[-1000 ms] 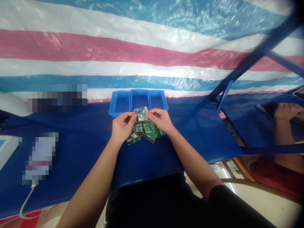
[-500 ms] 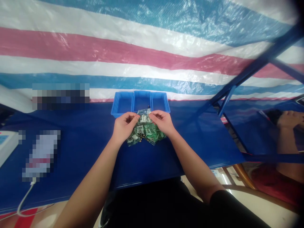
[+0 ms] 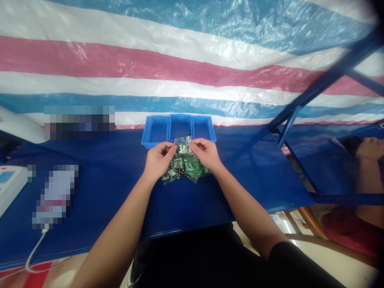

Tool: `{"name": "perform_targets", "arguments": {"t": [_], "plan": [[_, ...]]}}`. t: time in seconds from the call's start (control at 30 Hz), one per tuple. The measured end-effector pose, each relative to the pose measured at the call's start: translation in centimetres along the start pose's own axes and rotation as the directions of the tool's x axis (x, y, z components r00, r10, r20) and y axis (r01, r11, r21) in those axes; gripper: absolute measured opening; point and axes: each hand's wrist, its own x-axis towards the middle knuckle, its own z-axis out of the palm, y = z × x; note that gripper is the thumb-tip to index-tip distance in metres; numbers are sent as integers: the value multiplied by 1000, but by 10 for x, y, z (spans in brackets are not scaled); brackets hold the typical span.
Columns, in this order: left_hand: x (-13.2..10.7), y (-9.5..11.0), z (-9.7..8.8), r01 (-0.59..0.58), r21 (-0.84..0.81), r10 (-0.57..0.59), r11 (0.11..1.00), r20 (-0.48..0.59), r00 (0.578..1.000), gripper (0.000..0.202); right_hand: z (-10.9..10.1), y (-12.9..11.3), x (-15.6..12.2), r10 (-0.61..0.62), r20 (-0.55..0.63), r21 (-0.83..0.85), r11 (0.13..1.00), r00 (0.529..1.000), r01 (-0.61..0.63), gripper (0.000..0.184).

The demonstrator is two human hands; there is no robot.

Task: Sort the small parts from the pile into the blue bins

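Between my two hands is a small clear plastic bag (image 3: 183, 146) with a whitish label or print on it. My left hand (image 3: 160, 158) pinches its left edge between thumb and fingers. On the opposite edge, my right hand (image 3: 206, 153) pinches it the same way. Just below lies a pile of similar small bags (image 3: 187, 168), some with green contents and white labels; what is inside them is too small to make out. Behind the held bag stand three joined blue bins, the left bin (image 3: 155, 130), the middle bin (image 3: 180, 126) and the right bin (image 3: 203, 127).
A blurred-out flat device (image 3: 55, 192) with a white cable (image 3: 36, 248) lies on the blue table (image 3: 120, 176) at left, beside a white box (image 3: 12, 184). A blue metal frame (image 3: 318, 86) rises at right. Beyond it another person's hand (image 3: 370, 148) shows.
The view has shifted very slightly. Both hands keep hold of the small bag, which tilts a little differently; the pile and bins stay put.
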Motion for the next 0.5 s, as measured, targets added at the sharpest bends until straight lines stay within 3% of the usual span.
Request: {"name": "perform_targets", "arguments": {"t": [0.23, 0.5], "plan": [[-1, -1, 3, -20, 30, 20, 999, -12, 1000, 26, 1, 1, -2, -34, -12, -6, 999, 999, 34, 25], [-2, 1, 5, 19, -22, -20, 1000, -22, 1000, 30, 1, -2, -4, -108, -65, -167, 981, 992, 96, 28]]}}
